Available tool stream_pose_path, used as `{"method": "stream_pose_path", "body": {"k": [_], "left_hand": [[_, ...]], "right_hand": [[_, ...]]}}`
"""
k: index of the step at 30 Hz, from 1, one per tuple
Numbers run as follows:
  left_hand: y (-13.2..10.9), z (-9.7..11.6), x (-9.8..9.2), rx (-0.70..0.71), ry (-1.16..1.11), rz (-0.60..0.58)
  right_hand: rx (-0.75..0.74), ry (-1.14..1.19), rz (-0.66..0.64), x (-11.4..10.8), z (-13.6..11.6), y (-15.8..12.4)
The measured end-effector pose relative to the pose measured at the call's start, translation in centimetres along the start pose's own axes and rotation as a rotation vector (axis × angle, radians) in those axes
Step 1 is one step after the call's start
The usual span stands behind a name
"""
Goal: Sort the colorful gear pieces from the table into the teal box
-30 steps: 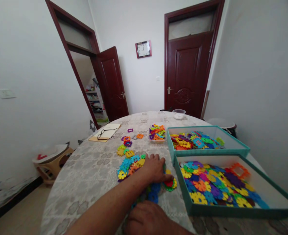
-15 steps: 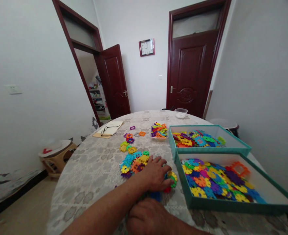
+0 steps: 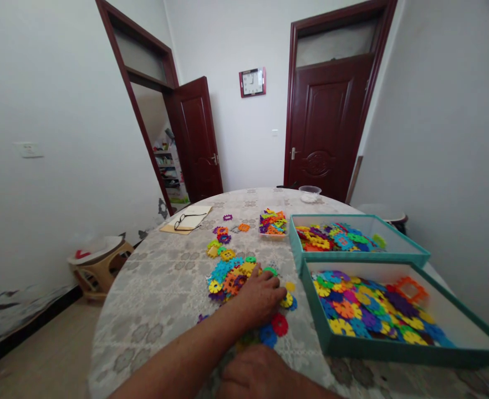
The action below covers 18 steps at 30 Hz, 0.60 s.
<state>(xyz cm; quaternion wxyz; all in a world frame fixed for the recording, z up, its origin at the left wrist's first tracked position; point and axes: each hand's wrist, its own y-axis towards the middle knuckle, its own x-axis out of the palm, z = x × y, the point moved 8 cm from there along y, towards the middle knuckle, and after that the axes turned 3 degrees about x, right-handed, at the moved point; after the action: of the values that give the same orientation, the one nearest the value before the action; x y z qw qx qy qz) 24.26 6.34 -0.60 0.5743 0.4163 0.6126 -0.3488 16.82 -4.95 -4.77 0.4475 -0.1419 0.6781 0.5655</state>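
My left hand (image 3: 263,296) reaches palm down over a heap of colourful plastic snowflake-shaped building pieces (image 3: 230,277), its fingers apart and slightly bent. An orange and a yellow piece lie by its fingers. Right of the hand are a yellow piece (image 3: 287,300), a red disc (image 3: 280,325) and a blue disc (image 3: 268,336). Nearer to me, my right hand (image 3: 253,370) is closed with its back up; whatever its fingers hold is hidden beneath it. Blurred yellow-green pieces lie just above its knuckles.
Two teal-rimmed boxes (image 3: 394,359) full of similar pieces stand to the right. Beyond the heap are a small full tray (image 3: 273,236), loose pieces (image 3: 228,255), and glasses on a notebook (image 3: 194,213). A clear bowl (image 3: 310,193) stands at the table's far edge.
My left hand has drawn slightly back to the left, with its fingers less spread. The red and blue discs beside it are more exposed. My right hand has moved slightly lower in view.
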Motion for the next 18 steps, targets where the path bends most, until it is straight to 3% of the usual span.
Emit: {"method": "stream_pose_path", "body": {"k": [8, 18], "left_hand": [[-2.5, -1.3, 0.1, -0.008, 0.051, 0.056], [-7.0, -3.1, 0.0, -0.054, -0.001, 0.118]], "right_hand": [[0.052, -0.003, 0.036, -1.1, 0.0, 0.2], [0.228, 0.001, -0.027, -3.7, 1.0, 0.1]]}}
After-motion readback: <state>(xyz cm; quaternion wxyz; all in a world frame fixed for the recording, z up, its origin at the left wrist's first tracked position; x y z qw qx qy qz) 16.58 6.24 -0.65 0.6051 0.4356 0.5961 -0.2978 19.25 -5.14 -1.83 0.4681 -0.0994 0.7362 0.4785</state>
